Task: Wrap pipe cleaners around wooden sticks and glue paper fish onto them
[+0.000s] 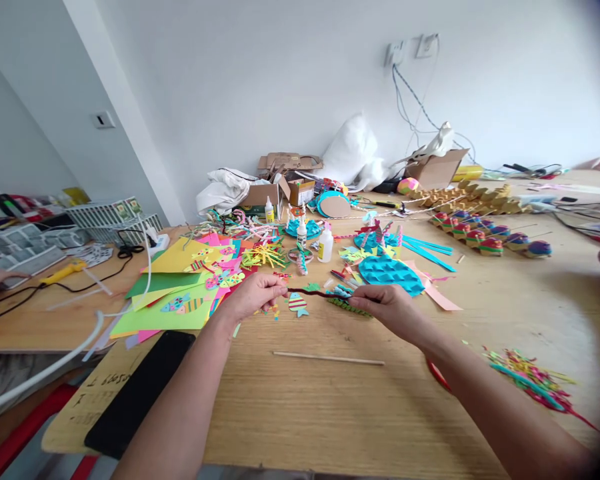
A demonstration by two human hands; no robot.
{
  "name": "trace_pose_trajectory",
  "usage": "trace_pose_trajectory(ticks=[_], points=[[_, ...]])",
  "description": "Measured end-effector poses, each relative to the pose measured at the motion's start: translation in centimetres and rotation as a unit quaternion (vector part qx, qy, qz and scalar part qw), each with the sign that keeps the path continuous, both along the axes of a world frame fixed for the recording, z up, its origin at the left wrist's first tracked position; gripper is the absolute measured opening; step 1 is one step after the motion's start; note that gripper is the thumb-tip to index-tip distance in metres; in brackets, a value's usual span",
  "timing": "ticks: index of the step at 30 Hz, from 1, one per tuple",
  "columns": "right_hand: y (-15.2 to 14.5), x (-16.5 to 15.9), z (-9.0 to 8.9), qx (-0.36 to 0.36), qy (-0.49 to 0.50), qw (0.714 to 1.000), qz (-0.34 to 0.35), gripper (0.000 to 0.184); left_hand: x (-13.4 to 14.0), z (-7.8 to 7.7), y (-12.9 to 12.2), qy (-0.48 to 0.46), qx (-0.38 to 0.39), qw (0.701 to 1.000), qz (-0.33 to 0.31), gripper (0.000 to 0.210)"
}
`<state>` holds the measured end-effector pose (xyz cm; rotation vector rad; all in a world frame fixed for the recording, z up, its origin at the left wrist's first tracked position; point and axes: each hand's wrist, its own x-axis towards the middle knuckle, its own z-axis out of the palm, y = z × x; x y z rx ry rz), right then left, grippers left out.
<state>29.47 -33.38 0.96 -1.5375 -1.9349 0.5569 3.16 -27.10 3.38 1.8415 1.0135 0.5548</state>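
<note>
A dark brown pipe cleaner (307, 291) stretches nearly level above the table between my two hands. My left hand (261, 295) pinches its left end between thumb and fingers. Toward the other end, my right hand (387, 305) has its thumb and fingers closed on it. Just beyond the strand lies a small striped paper fish (297, 303) with a blue tail. A green and blue craft piece (347, 303) sits behind my right fingers, partly hidden. Closer to me, a thin wooden stick (329, 359) rests on the table.
Coloured paper sheets (165, 300) pile up at left, near a black phone (143, 393). Glue bottles (325, 244) stand behind blue painted egg-carton pieces (393, 275). Coloured scraps (530, 380) lie at right. Another person's hand (3, 280) shows at the left edge.
</note>
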Motion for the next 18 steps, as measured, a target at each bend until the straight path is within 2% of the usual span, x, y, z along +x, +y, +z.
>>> trace_pose_trajectory(ticks=[2, 5, 8, 10, 12, 14, 18], points=[[-0.4, 0.2, -0.1, -0.008, -0.002, 1.000, -0.016, 0.033, 0.1, -0.2, 0.0, -0.065, -0.033, 0.997, 0.012, 0.022], [-0.8, 0.3, -0.6, -0.009, 0.002, 1.000, -0.022, 0.034, 0.2, -0.3, 0.0, -0.126, -0.041, 0.990, 0.044, 0.022], [-1.3, 0.2, -0.8, -0.050, 0.010, 0.999, 0.000, 0.035, 0.5, -0.1, -0.1, -0.154, -0.021, 0.984, 0.085, 0.022], [-1.7, -0.2, -0.4, -0.079, 0.018, 0.997, 0.017, 0.031, 0.8, 0.0, -0.4, -0.152, -0.004, 0.984, 0.089, 0.022], [-2.3, -1.2, 0.5, -0.083, 0.048, 0.995, 0.034, 0.025, 1.3, 0.3, -1.0, -0.144, 0.010, 0.988, 0.059, 0.021], [-2.9, -2.6, 1.7, -0.084, 0.111, 0.989, 0.047, 0.030, 1.9, 0.7, -1.8, -0.142, 0.018, 0.990, 0.009, 0.020], [-4.0, -5.2, 3.6, -0.156, 0.229, 0.957, 0.086, 0.030, 2.7, 1.6, -3.3, -0.173, 0.022, 0.983, -0.050, 0.018]])
